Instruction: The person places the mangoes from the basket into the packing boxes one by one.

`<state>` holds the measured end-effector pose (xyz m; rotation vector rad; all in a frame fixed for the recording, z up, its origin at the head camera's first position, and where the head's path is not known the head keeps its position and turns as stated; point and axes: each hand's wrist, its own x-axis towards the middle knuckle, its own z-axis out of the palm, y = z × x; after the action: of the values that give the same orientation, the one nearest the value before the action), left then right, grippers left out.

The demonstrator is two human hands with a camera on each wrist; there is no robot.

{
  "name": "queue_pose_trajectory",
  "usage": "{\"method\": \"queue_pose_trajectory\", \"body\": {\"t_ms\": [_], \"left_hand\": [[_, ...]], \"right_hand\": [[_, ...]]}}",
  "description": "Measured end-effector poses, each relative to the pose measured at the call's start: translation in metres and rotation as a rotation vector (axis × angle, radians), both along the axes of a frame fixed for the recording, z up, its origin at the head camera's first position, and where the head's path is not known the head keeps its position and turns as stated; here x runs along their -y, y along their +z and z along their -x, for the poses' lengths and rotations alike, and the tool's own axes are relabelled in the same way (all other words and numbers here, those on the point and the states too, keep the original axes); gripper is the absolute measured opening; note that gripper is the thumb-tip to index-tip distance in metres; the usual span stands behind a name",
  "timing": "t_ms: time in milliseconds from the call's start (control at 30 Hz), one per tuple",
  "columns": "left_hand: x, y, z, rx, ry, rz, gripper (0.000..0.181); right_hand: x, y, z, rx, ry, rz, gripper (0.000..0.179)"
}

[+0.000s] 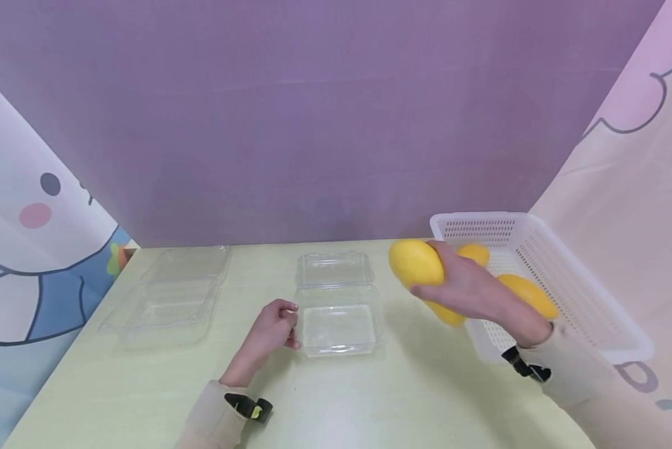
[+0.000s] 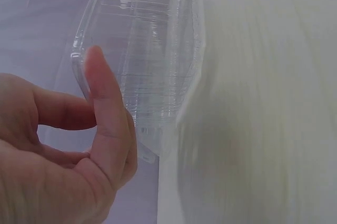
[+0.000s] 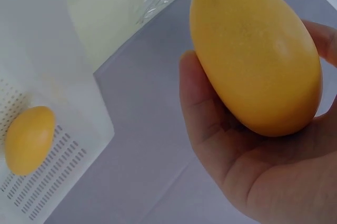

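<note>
My right hand (image 1: 470, 284) grips a yellow mango (image 3: 255, 56), its fingers and thumb curled round the fruit's sides. This mango hangs in the air left of the white basket (image 1: 594, 293). Just under that hand shows part of another yellow fruit (image 1: 447, 313), partly hidden by the hand. At the left edge of an opened clear plastic clamshell box (image 1: 338, 327), my left hand (image 1: 271, 333) holds the rim with curled fingers. The left thumb (image 2: 102, 84) overlaps the box's corner in the left wrist view. The box lies flat, with its lid (image 1: 335, 269) folded back behind it.
More mangoes (image 1: 527, 295) lie in the basket at the right. A second set of clear plastic boxes (image 1: 170, 299) stands open at the table's left. Behind the table (image 1: 336, 405) rises a purple backdrop (image 1: 325, 125), and printed cloth hangs on both sides.
</note>
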<state>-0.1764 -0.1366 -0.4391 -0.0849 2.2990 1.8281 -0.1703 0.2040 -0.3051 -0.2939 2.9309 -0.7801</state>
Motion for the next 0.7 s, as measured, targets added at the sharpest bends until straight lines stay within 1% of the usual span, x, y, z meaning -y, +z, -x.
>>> {"method": "queue_pose_trajectory", "body": {"t_ms": [100,333,700], "left_hand": [[-0.001,0.000,0.000,0.000,-0.005,-0.001,0.029],[-0.004,-0.001,-0.001,0.001,-0.006,0.001,0.029],[-0.007,-0.003,-0.001,-0.003,-0.013,-0.013,0.028]], "right_hand": [[0.004,0.001,0.000,-0.004,0.006,0.007,0.086],[0.012,0.003,0.000,0.019,0.026,0.032,0.082],[0.026,0.000,0.002,0.030,0.050,0.068,0.079]]}}
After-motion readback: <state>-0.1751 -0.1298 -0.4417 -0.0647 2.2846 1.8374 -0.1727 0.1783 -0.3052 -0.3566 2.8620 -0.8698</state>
